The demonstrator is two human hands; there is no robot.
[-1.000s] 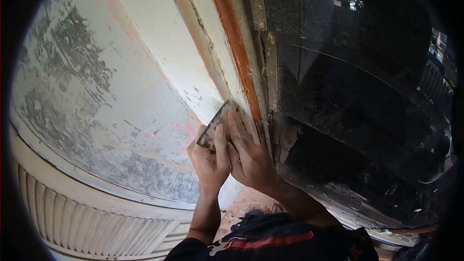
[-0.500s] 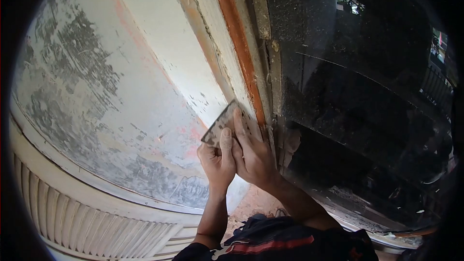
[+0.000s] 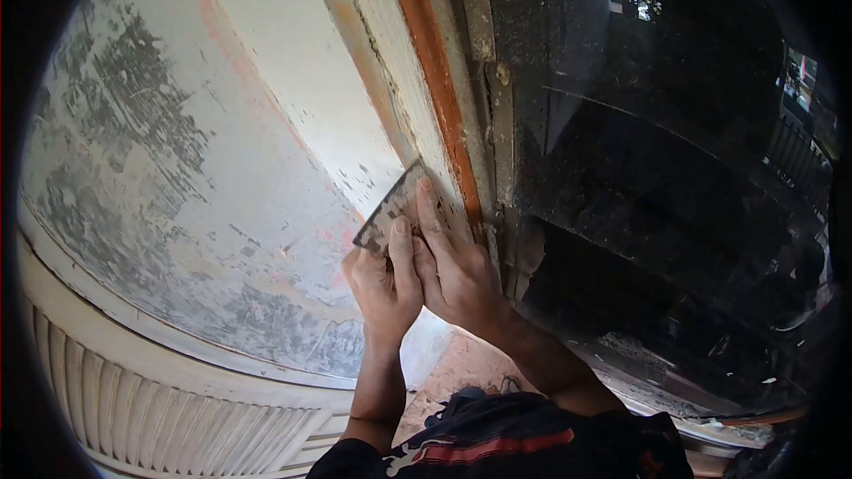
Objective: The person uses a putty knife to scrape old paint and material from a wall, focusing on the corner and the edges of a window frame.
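Both my hands hold a flat, square putty scraper [image 3: 383, 222], its face mottled with dried putty and its dark edge against the white wall strip [image 3: 333, 98]. My left hand [image 3: 383, 284] is closed around the lower left corner, with the thumb on the face. My right hand [image 3: 457, 275] grips the right side, the index finger stretched along the blade towards its upper corner. The handle, if there is one, is hidden by my hands. Small dark marks show on the white surface just beyond the edge.
A grey, patchy wall [image 3: 257, 204] spreads to the left. Right of the scraper runs an orange-brown frame strip [image 3: 435, 62] beside a dark glass pane [image 3: 657, 168] with reflections. White louvred slats [image 3: 160, 408] stand at lower left. Below is a dusty floor [image 3: 453, 364].
Both hands and the scraper have moved slightly up and to the left along the wall strip. The view has shifted a little too. The grip stays the same.
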